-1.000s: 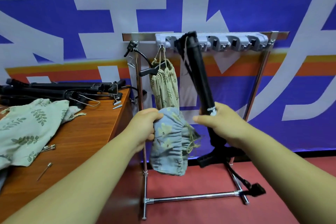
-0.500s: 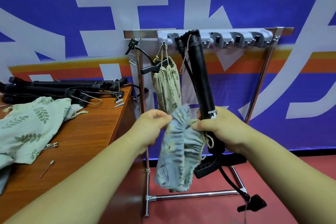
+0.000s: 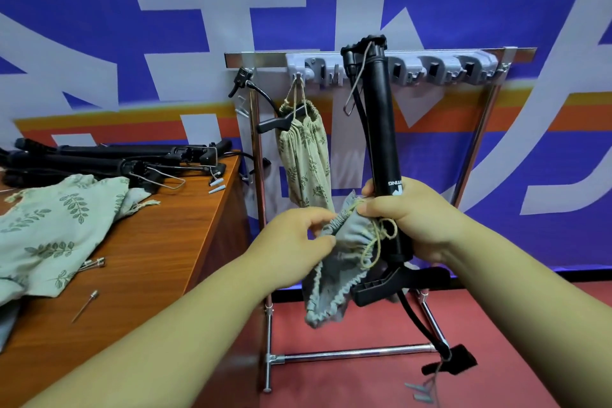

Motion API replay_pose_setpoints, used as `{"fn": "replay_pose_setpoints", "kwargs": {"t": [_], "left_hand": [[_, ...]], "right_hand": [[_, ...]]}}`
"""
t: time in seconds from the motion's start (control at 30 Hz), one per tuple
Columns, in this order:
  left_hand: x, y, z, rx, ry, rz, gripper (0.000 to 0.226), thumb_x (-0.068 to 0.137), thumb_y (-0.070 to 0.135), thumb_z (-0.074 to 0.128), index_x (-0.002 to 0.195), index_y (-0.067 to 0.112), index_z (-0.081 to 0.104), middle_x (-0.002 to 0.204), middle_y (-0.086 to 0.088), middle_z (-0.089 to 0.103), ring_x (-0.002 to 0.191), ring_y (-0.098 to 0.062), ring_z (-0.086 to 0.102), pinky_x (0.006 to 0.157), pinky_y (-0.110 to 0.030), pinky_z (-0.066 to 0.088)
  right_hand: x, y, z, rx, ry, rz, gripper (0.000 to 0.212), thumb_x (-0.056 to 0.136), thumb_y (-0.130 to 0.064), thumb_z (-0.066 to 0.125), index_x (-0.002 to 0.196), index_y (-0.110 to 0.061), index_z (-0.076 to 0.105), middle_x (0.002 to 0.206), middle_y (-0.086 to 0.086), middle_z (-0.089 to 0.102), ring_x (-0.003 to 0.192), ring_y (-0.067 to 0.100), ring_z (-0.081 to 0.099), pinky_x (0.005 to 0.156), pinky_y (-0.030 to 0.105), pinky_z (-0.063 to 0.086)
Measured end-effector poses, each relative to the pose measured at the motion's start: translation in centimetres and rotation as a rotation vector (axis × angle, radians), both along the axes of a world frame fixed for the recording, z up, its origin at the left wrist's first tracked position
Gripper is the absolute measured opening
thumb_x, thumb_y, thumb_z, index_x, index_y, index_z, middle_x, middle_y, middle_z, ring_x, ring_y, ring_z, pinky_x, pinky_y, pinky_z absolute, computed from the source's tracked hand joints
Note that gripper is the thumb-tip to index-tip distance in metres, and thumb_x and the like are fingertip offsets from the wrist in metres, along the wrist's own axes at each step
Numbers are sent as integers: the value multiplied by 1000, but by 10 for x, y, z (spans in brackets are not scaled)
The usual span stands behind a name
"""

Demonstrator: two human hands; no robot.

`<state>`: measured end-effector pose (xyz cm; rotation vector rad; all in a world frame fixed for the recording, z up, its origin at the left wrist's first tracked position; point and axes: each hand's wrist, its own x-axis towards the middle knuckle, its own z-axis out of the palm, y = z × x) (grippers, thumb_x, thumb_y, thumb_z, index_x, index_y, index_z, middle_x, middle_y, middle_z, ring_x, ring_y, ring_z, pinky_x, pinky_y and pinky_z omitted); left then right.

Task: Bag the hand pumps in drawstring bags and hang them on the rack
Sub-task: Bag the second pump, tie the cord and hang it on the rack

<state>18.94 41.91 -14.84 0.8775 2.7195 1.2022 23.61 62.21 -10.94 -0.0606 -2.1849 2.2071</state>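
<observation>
Since a second ago the left hand (image 3: 294, 242) has climbed from the side of the blue-grey drawstring bag (image 3: 351, 238) to its gathered rim. The hand pump (image 3: 381, 129) has swung more upright, so its top now pokes above the rack (image 3: 258, 58) rail at upper centre of the frame.

The left hand pinches the ruffled rim between thumb and curled fingers. The right hand (image 3: 410, 219) is wrapped round the lower part of the pump barrel, and its thumb presses the other side of the bag rim against the barrel. The bag hangs limp below both hands at centre frame, with its tan cord looping in front of the pump. The pump is outside the bag, its black foot piece jutting left just beneath the hands and its hose trailing to the lower right.

A leaf-print bag (image 3: 308, 159) with a pump in it hangs from the first hook, left of the held pump. At left, the desk (image 3: 172, 242) carries several more pumps (image 3: 99, 159), a loose leaf-print bag (image 3: 49, 228) and some needles (image 3: 85, 305).
</observation>
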Motion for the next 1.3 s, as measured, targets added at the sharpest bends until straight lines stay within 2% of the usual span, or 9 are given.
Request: {"fn": "replay_pose_setpoints", "kwargs": {"t": [0.23, 0.37, 0.47, 0.53, 0.63, 0.7, 0.9, 1.07, 1.3], "left_hand": [[-7, -8, 11, 145, -41, -74, 23, 94, 18, 64, 102, 38, 55, 59, 10, 53, 53, -4, 49, 62, -26, 40], [-4, -13, 24, 180, -117, -244, 15, 95, 23, 56, 104, 34, 56, 72, -3, 56, 64, -19, 48, 64, -35, 42], [-7, -15, 29, 54, -87, -279, 23, 89, 18, 51, 93, 32, 69, 92, -17, 68, 81, -37, 60, 81, -50, 50], [-9, -15, 26, -20, -105, -244, 28, 90, 20, 52, 92, 36, 75, 88, -16, 71, 74, -30, 62, 74, -44, 50], [-12, -15, 15, -31, -179, -158, 26, 94, 9, 62, 108, 28, 75, 79, 20, 71, 65, 6, 59, 69, -15, 47], [-19, -17, 8, -54, -210, -89, 36, 86, 6, 69, 115, 27, 72, 101, 12, 74, 78, -2, 66, 78, -24, 54], [-37, -22, -6, -72, -229, 117, 51, 74, 5, 64, 122, 20, 70, 89, -7, 73, 73, -30, 66, 66, -35, 49], [-41, -22, -13, -66, -297, 175, 40, 74, -3, 60, 102, 23, 71, 66, -6, 54, 58, -19, 47, 56, -29, 35], [-46, -30, -13, -10, -332, 168, 60, 64, -3, 53, 110, 29, 74, 84, -14, 74, 54, -23, 52, 51, -28, 35]], "right_hand": [[6, 12, -6, 141, -3, -81, 27, 73, -3, 79, 97, -6, 65, 78, 5, 61, 73, 20, 57, 68, 33, 46], [9, 18, -6, 251, 7, -80, 26, 78, 2, 76, 100, -1, 63, 75, 4, 62, 69, 19, 56, 66, 33, 45], [12, 21, -5, 336, 43, -83, 27, 79, -3, 77, 101, -5, 63, 77, 5, 64, 66, 16, 57, 67, 34, 46], [16, 24, -1, 449, 72, -105, 28, 81, -15, 79, 104, -15, 63, 75, -1, 63, 64, 11, 57, 68, 30, 45], [25, 33, 4, 590, 91, -31, 34, 85, -41, 74, 111, -24, 60, 76, -5, 55, 67, 11, 52, 70, 30, 43], [30, 38, 8, 625, 87, 71, 32, 91, -47, 66, 113, -26, 57, 72, -8, 55, 67, 9, 52, 69, 26, 42], [33, 58, 11, 934, -16, 300, 8, 96, -54, 54, 90, -49, 56, 73, -11, 63, 65, 3, 56, 69, 19, 46], [21, 65, 12, 1152, -139, 337, 29, 89, -68, 54, 83, -40, 57, 71, -13, 61, 63, 1, 54, 71, 23, 42], [7, 62, 23, 1376, -197, 348, 45, 91, -72, 45, 105, -34, 64, 90, -8, 66, 86, 12, 61, 81, 30, 49]]}}
